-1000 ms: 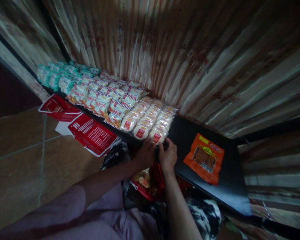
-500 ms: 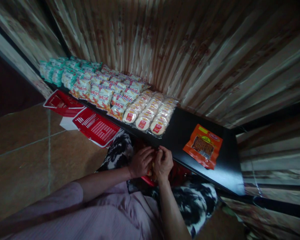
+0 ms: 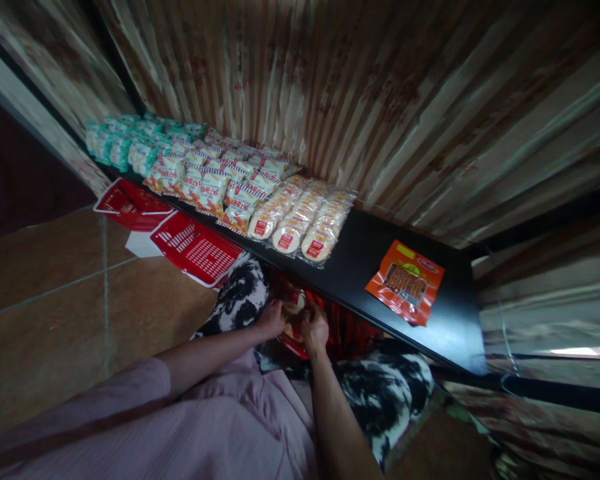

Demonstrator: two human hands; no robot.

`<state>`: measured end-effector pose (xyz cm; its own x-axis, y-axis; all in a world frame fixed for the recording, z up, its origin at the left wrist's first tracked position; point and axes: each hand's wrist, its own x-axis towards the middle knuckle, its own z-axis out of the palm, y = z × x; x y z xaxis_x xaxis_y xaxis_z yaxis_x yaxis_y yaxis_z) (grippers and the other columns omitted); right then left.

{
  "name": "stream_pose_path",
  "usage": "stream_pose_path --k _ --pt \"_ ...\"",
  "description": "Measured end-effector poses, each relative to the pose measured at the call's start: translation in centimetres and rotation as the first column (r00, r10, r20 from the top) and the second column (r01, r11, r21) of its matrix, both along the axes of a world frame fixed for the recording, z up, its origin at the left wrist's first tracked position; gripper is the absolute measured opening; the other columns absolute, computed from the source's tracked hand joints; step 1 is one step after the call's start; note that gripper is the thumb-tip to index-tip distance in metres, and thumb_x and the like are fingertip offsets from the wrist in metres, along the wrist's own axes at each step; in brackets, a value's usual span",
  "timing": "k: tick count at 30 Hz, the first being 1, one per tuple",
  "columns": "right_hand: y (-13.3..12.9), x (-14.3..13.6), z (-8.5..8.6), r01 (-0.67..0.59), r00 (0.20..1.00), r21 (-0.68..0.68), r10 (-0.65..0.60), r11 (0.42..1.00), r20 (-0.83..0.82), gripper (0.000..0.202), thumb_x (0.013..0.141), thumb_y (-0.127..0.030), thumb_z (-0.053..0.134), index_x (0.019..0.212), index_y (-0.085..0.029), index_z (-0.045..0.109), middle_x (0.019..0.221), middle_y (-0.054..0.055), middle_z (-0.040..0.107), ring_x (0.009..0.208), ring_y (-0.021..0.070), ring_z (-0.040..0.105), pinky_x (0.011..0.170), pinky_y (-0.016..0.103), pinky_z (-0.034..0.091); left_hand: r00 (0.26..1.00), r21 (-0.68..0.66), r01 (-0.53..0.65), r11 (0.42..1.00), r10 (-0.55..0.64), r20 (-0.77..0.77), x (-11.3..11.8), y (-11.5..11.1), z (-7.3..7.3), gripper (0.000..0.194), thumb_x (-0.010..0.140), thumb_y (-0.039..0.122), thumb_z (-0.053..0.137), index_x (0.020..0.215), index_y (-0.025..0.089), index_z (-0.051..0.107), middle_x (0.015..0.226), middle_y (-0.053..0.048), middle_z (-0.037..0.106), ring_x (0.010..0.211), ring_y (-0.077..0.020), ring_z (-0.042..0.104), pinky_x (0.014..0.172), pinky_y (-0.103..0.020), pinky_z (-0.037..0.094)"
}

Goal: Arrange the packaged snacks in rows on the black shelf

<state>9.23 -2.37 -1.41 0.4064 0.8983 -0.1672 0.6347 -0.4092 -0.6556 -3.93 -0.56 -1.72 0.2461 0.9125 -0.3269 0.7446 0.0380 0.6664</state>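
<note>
Gripping a round cake [image 3: 294, 301] in clear wrapping from both sides, above the lap: left hand [image 3: 271, 321] with fingers curled in at its left edge, right hand [image 3: 315, 329] with fingers bent and closed at its right edge. Too dark there to tell exactly where each fingertip presses. Directly between the two sets of fingers, with its pale face and small red label partly showing. Just below the fingers, in shadow, a red basket [image 3: 296, 350] with more wrapped food in it, too dim to make out. Beyond the fingers, a long black bench [image 3: 360, 267] running across from left to right. On it, straight ahead of the fingers and near its front edge, three rows of wrapped round cakes [image 3: 317, 245], overlapping one another. Farther to the left of the fingers, beside those rows, white and orange snack packets [image 3: 205, 190] with striped edges, then green packets [image 3: 143, 157] at the far left end. To the right of the fingers, well apart, an orange bag [image 3: 406, 283] lying flat on the bench. Down to the left of the fingers, on the tiled floor [image 3: 145, 307], two red baskets [image 3: 200, 250] with slotted walls, tilted. Far beyond everything, a pleated curtain [image 3: 290, 87].
</note>
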Motion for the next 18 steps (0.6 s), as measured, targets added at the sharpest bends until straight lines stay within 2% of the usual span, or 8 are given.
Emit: stream_pose_path --k 3,5,9,12,15,18 --pt "0.1 0.0 -0.2 0.002 1.0 -0.032 -0.003 0.999 -0.03 0.05 0.077 -0.03 0.033 0.119 -0.013 0.055 0.113 0.01 0.061 0.101 0.0213 0.056 0.087 0.032 0.042 0.999 -0.087 -0.054 0.995 0.054 -0.011 0.1 0.7 -0.3 0.04 0.074 0.005 0.044 0.113 0.011 0.052 0.11 -0.011 0.063 0.103 -0.0193 0.058 0.091 -0.029 0.044" --pt "0.0 0.0 -0.2 -0.001 1.0 -0.046 -0.001 0.999 -0.03 0.05 0.077 -0.03 0.033 0.12 -0.015 0.055 0.112 0.009 0.061 0.099 0.021 0.057 0.086 0.032 0.042 0.997 -0.122 -0.081 0.989 0.08 -0.013 0.3 1.0 -0.3 0.04 0.075 0.008 0.045 0.114 0.009 0.052 0.11 -0.012 0.063 0.102 -0.0199 0.06 0.088 -0.027 0.046" --pt "-0.1 0.0 0.2 0.036 0.999 -0.077 -0.033 0.996 0.038 0.046 0.078 -0.03 0.034 0.115 -0.016 0.058 0.109 0.01 0.063 0.095 0.0207 0.059 0.081 0.031 0.043 0.994 -0.143 -0.112 0.983 0.112 -0.004 0.7 1.3 0.1 0.041 0.075 0.009 0.046 0.116 0.009 0.052 0.114 -0.012 0.062 0.106 -0.0194 0.058 0.09 -0.025 0.044" --pt "-0.2 0.0 0.3 0.065 0.994 -0.14 -0.052 0.988 0.091 0.041 0.081 -0.034 0.034 0.106 -0.019 0.062 0.098 0.01 0.065 0.083 0.0206 0.062 0.073 0.032 0.044 0.993 -0.147 -0.115 0.982 0.117 0.004 0.9 1.5 0.2 0.04 0.076 0.008 0.047 0.116 0.011 0.053 0.114 -0.01 0.062 0.106 -0.0181 0.058 0.092 -0.024 0.043" --pt "-0.3 -0.1 -0.2 0.072 0.994 -0.175 -0.057 0.982 0.09 0.041 0.082 -0.04 0.034 0.103 -0.02 0.063 0.083 0.009 0.067 0.07 0.0208 0.062 0.065 0.032 0.043 0.994 -0.153 -0.108 0.982 0.112 0.016 1.1 1.6 0.0 0.038 0.077 0.008 0.046 0.113 0.012 0.056 0.113 -0.009 0.063 0.105 -0.0181 0.058 0.091 -0.024 0.043" --pt "-0.1 -0.1 -0.9 0.046 0.997 -0.133 -0.037 0.99 0.068 0.04 0.081 -0.039 0.037 0.101 -0.018 0.064 0.079 0.008 0.067 0.067 0.0196 0.061 0.062 0.029 0.043 0.993 -0.163 -0.109 0.981 0.115 0.022 1.1 1.7 -0.3 0.038 0.077 0.008 0.046 0.113 0.013 0.057 0.112 -0.009 0.064 0.104 -0.0184 0.059 0.09 -0.024 0.044"
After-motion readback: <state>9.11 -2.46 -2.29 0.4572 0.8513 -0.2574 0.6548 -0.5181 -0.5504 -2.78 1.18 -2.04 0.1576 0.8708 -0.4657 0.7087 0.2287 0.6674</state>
